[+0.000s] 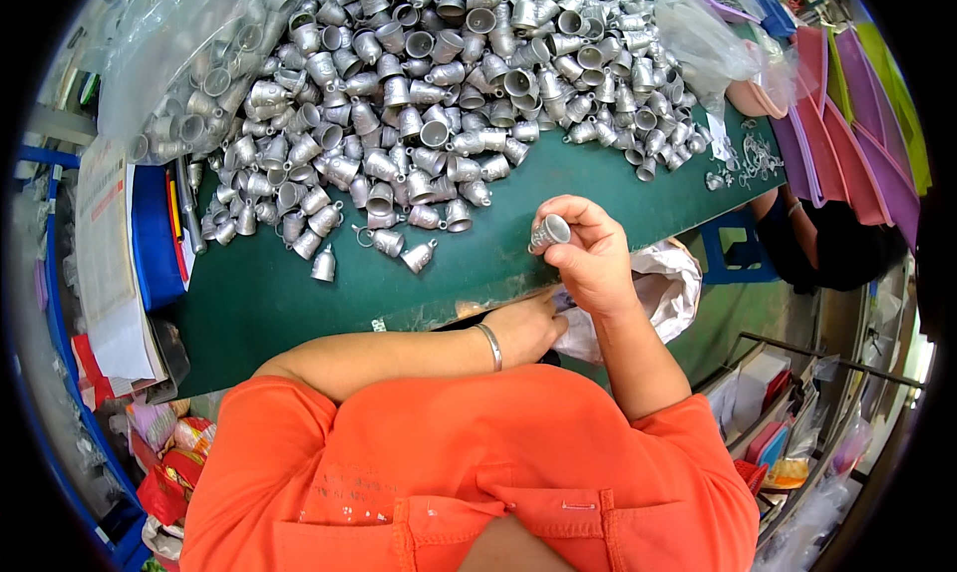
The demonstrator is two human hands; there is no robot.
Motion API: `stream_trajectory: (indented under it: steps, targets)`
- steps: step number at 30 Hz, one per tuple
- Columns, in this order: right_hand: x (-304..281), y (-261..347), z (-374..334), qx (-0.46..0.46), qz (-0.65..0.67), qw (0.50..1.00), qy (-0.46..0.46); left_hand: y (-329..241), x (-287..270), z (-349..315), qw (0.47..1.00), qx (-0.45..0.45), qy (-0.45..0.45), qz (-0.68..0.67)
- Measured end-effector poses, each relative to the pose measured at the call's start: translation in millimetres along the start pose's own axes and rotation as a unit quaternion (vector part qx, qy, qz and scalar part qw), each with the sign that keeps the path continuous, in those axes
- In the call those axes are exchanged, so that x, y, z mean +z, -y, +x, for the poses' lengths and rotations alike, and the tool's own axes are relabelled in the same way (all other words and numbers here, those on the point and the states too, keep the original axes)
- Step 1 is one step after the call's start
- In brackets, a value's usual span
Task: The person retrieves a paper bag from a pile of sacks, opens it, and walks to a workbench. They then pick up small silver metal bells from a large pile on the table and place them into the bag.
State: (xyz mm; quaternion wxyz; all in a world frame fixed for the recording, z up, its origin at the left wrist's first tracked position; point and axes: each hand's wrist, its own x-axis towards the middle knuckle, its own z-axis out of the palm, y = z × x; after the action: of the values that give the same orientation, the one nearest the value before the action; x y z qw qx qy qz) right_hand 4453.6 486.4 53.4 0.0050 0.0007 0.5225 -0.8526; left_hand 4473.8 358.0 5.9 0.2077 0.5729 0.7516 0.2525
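1. The right hand (590, 258) is raised just over the near edge of the green table (259, 293), its fingers curled and pinching a small silver bell (549, 232) between thumb and fingertips; the bell's open end faces toward ten o'clock.
2. The left hand (528, 325) lies at about seven o'clock from the right hand, at the table's edge, with a thin metal bangle (489, 345) on the wrist. Its fingers reach into a white plastic bag (663, 288) and are partly hidden there, so whether they grip anything cannot be told.
3. The white plastic bag hangs just off the table edge, at four o'clock from the held bell (right under the right wrist).
4. A big heap of silver bells (429, 93) covers the far part of the table, at eleven to twelve o'clock from the right hand. A few stray bells lie near its lower fringe, well apart from the hand.
5. At the heap's ten o'clock side sits a clear plastic bag (174, 68) with more bells in it.
6. At the table's left end, around nine o'clock, lie a blue tray (155, 233) and a sheet of paper (105, 263).
7. At two o'clock, pink and purple plastic trays (847, 123) stand stacked on edge.
8. The person wears an orange shirt (449, 472).
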Motion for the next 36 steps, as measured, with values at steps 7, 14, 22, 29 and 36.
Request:
stream_trajectory:
  steps: [7, 14, 22, 29, 36]
  targets:
    - [-4, -5, 1, 0.065, 0.192, 0.979, -0.003, 2, 2, 1, 1.0, 0.02, 0.002, -0.004]
    - [-5, -4, 1, 0.095, 0.27, 0.958, 0.016, 2, 2, 0, 0.999, 0.018, -0.017, -0.025]
    - [7, 10, 4, 0.161, 0.259, 0.951, -0.058, 1, -1, 1, 1.0, -0.005, 0.007, -0.024]
    - [4, 7, 31, -0.155, -0.438, 0.88, 0.096, 3, 6, 1, 1.0, 0.016, -0.017, -0.009]
    - [25, -1, 48, -0.187, -0.644, 0.737, 0.084, 3, 4, 1, 0.999, 0.012, -0.032, -0.009]
